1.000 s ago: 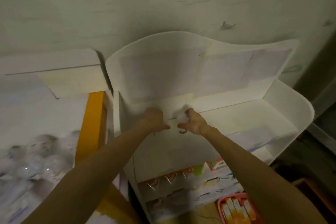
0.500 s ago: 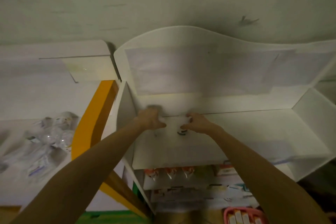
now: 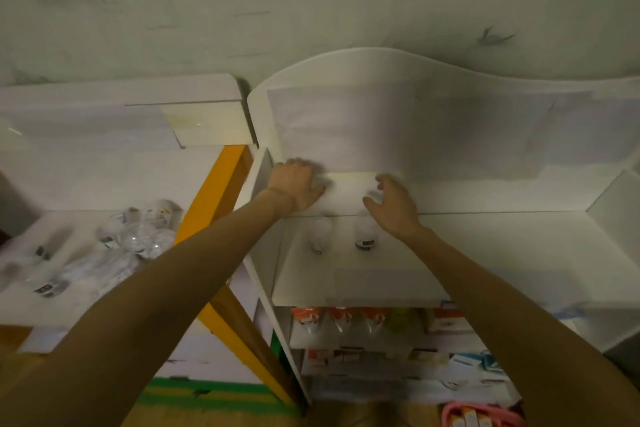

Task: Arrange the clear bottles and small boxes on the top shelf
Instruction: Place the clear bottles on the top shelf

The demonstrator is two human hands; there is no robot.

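2 clear bottles, one [image 3: 319,233] left of the other [image 3: 365,234], apparently upright, stand apart near the top shelf's [image 3: 485,253] far-left corner.

Both bare arms stretched forward, left hand [image 3: 294,186] with fingers curled, right hand [image 3: 393,200] spread loose, thumb out, palms facing down

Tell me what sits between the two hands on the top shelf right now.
In the head view, only bare white shelf back lies between the left hand and right hand. Two clear bottles stand just below that gap.
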